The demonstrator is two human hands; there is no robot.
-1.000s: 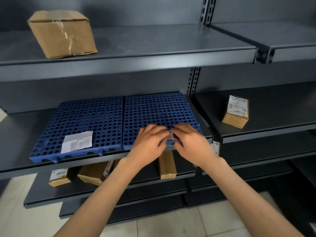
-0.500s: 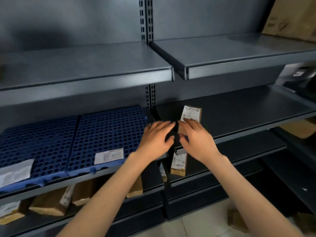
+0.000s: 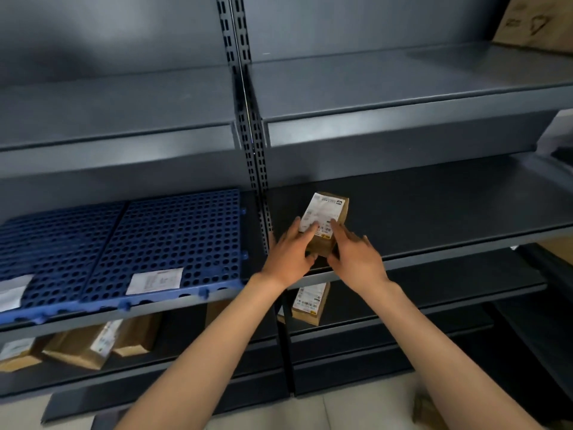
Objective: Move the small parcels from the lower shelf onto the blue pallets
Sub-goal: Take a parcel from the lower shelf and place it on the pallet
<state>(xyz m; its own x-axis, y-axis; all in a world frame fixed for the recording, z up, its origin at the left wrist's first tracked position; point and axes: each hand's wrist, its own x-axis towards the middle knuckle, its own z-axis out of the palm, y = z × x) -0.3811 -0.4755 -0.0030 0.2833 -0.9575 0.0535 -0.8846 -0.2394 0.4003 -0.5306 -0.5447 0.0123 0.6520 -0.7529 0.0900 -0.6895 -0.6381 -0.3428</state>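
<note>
A small brown parcel [image 3: 326, 221] with a white label stands on the dark middle shelf [image 3: 434, 218], right of the upright post. My left hand [image 3: 290, 254] touches its left side and my right hand [image 3: 356, 256] its right side, fingers on the label. Two blue perforated pallets [image 3: 173, 237] lie side by side on the shelf to the left, with a flat white-labelled packet [image 3: 155, 280] on the right pallet's front and another packet [image 3: 12, 293] at the far left edge. More brown parcels [image 3: 93, 342] sit on the lower shelf, one parcel [image 3: 308, 302] directly beneath my hands.
Grey metal shelving fills the view, with a slotted upright post [image 3: 248, 125] between two bays. The upper shelves [image 3: 387, 88] are bare except for a large cardboard box [image 3: 539, 23] at the top right. Pale floor tiles show at the bottom.
The view swung right from the pallets to the right bay. My hands left the flat packet on the right pallet and now close around the upright parcel on the middle shelf.
</note>
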